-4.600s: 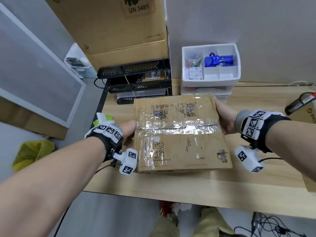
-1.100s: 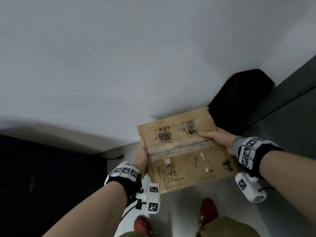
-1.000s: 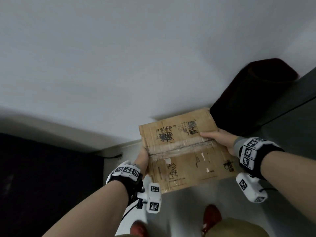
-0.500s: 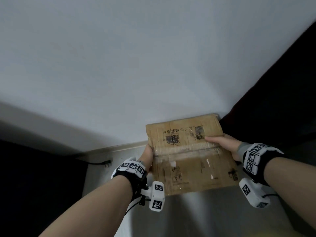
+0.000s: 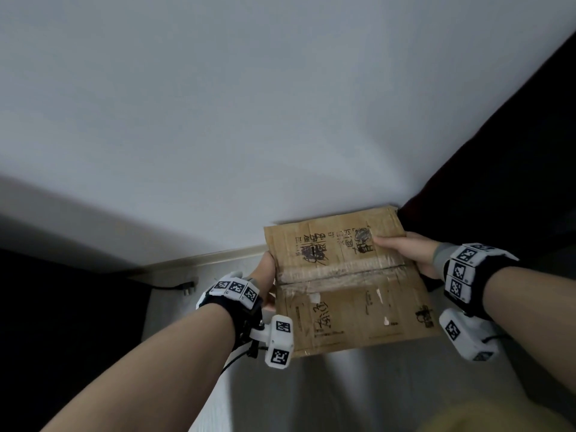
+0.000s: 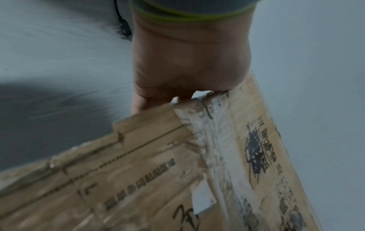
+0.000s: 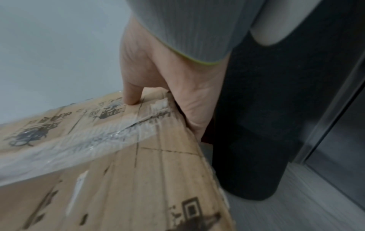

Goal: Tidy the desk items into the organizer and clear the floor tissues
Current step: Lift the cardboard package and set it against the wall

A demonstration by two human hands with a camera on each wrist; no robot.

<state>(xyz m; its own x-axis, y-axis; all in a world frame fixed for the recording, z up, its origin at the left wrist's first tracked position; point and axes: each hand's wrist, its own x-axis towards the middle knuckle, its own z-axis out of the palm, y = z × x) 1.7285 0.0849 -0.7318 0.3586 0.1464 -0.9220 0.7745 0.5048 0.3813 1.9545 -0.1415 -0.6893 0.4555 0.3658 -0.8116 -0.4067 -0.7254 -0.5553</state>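
Observation:
A flattened brown cardboard box (image 5: 349,282) with clear tape and black scribbles is held up in the air between both hands, above the grey floor near a white wall. My left hand (image 5: 266,275) grips its left edge, fingers curled under it (image 6: 177,75). My right hand (image 5: 405,254) grips the right edge, thumb pressed on the top face (image 7: 132,93) and fingers underneath. The same cardboard (image 6: 177,179) fills the lower part of the left wrist view, and the cardboard (image 7: 118,164) also fills the lower left of the right wrist view. No organizer or tissues are in sight.
A tall dark cylindrical bin (image 7: 266,125) stands right beside the cardboard's right edge, against a dark metal-framed panel (image 7: 335,140). A black power plug and cable (image 5: 184,288) lie on the floor by the skirting board. A dark mass (image 5: 62,322) fills the left.
The cardboard was lifted off the desk and carried to a wall corner. Over the last second it moved closer to the dark bin, which now runs out of the head view at right.

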